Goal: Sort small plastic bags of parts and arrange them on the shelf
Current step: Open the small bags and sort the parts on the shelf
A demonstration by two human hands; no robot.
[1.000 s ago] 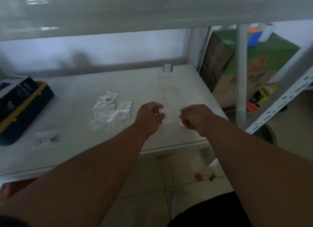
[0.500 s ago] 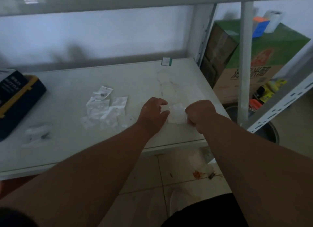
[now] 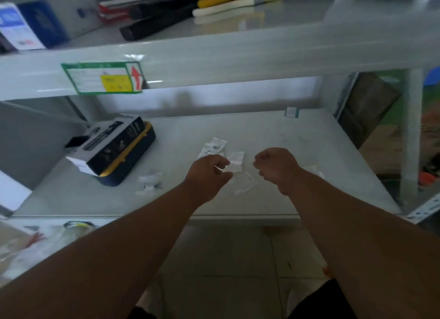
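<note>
Several small clear plastic bags of parts [image 3: 236, 158] lie in a loose pile on the middle of the white shelf board [image 3: 273, 132]. My left hand [image 3: 209, 172] hovers at the pile's near left edge. Its fingers are curled and a white sliver of a bag shows pinched between thumb and fingers. Just right of the pile is my right hand [image 3: 276, 167], curled into a loose fist with nothing plainly in it. One bag [image 3: 314, 169] lies alone beyond my right wrist. A smaller group of bags [image 3: 150, 181] lies to the left.
A dark box with a yellow rim [image 3: 114, 152] sits at the shelf's left. The upper shelf beam [image 3: 238, 61] carries a green-framed label [image 3: 102, 77], with tools and boxes above. A white upright post [image 3: 410, 132] stands at the right, cardboard boxes behind it.
Both hands let go of the bag they held together, leaving it on the right, and moved left to the pile. My head turned up and left, bringing the upper shelf into view.
</note>
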